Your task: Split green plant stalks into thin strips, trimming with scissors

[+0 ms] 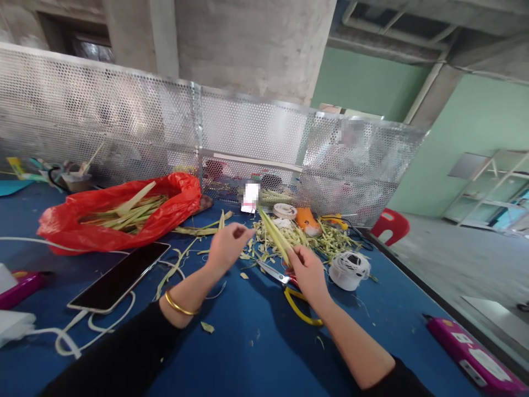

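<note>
My right hand (308, 273) grips the lower end of a long pale-green leaf strip (275, 237), which slants up and away to the left. To its left, my left hand (227, 245) is closed in a pinch, a gold bangle at the wrist. Whatever its fingertips hold, if anything, is too small to make out. Scissors (291, 286) with yellow and red handles lie on the blue table beneath my right hand. Behind them spreads a pile of cut green pieces (330, 240). A roll of white cord (349, 271) stands right of my right hand.
At the left, a red plastic bag (111, 234) holds more leaf strips, near a phone (119, 275) with a white cable. A tape roll (285, 211) and an orange packet (306, 220) sit by the pile. A perforated metal screen (252, 127) rises behind; a purple device (471, 353) lies right.
</note>
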`<action>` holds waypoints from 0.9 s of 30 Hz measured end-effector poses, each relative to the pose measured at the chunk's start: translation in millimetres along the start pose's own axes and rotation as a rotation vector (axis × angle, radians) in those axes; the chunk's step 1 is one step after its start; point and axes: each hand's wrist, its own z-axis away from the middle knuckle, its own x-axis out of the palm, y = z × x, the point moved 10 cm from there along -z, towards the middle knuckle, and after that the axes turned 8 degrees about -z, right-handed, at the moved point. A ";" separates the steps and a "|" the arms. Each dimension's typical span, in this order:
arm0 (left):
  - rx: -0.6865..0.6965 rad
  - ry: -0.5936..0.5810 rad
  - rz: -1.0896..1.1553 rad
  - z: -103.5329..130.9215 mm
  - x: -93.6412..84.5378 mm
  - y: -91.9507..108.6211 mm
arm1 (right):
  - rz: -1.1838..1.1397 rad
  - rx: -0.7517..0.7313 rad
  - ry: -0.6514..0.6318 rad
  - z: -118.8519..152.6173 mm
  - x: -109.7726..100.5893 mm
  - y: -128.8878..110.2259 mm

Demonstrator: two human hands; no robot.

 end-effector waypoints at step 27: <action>-0.127 -0.223 0.361 25.3 52.9 5.4 | -0.318 0.295 -0.368 20.2 47.2 12.6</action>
